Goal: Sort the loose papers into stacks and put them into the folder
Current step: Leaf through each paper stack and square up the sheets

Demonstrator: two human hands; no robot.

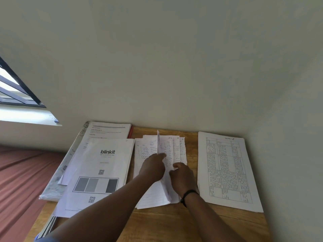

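Fingers [161, 155] of the left hand [153, 169] lie extended, tips pressing the handwritten sheets [148, 151] flat beside one sheet [158, 142] that stands on edge, mid-turn. Fingers of the right hand [182, 177] are curled w/ thumb forward; they appear to pinch sheet edges just right of the left fingertips, but the contact pt is hidden under the hand, so grip is judged, not confirmed.

Placement logic (judgement):
- Left hand acts as hold-down so the middle pile stays put while the right hand leafs through it, approx. one sheet at a time.
- Middle pile is fanned toward the wall, prob. so headings can be read for sorting.
- Printed pile [97, 170], left of the fingers, and table sheet [227, 170], right of them, lie apart on the counter [174, 224]: separate stacks, already sorted.

Folder [66, 165]: far left of the fingers, lying under the printed pile, open; ring marks show at its far edge.

Not readable / hidden:
- Handwriting too small to read.
- Lower part of the middle pile is covered by both hands and forearms.
- Folder's near end is cut off by papers; contents cannot be told.
- Black band [188, 193] on the right wrist; type unclear.
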